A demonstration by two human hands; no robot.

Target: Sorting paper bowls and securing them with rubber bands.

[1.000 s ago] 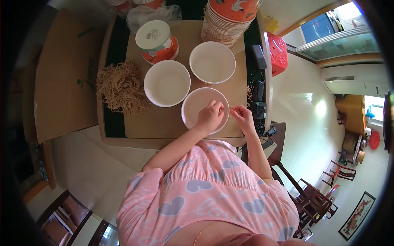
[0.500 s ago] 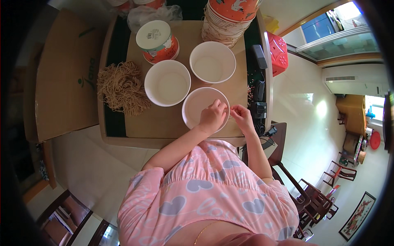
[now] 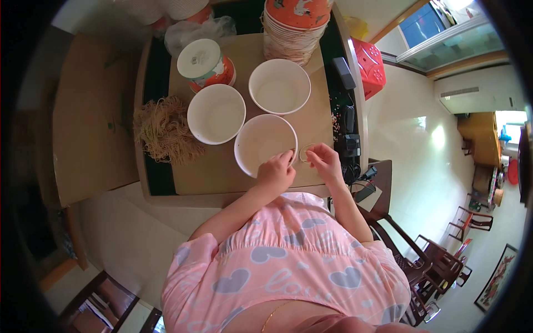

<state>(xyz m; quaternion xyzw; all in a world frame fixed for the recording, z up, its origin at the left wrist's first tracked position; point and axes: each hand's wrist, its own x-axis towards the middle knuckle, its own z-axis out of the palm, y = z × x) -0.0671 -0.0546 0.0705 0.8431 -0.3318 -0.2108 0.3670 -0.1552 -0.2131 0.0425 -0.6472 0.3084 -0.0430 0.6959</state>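
Observation:
My left hand (image 3: 276,174) is closed over the right rim of the nearest white paper bucket (image 3: 256,142), thumb and fingers pinching its wall. Just right of that rim, my right hand (image 3: 326,162) pinches a thin, pale loop of string (image 3: 303,154) between thumb and fingertips. The bucket stands upright, and its inside looks bare. Two more open white buckets stand close behind it, one at the left (image 3: 215,114) and one at the right (image 3: 279,86). A tangled heap of tan string (image 3: 166,132) lies at the table's left side.
Behind the open buckets are an upturned orange-and-green bucket (image 3: 205,66) and a tall stack of nested orange buckets (image 3: 295,33). Black adapters and cables (image 3: 350,145) line the right table edge. A large cardboard box (image 3: 91,119) stands left; a red stool (image 3: 367,69) stands right.
My right hand has drawn away from the bucket's rim, and the string loop now shows between hand and bucket. My left hand stays on the rim. The whole view has shifted slightly.

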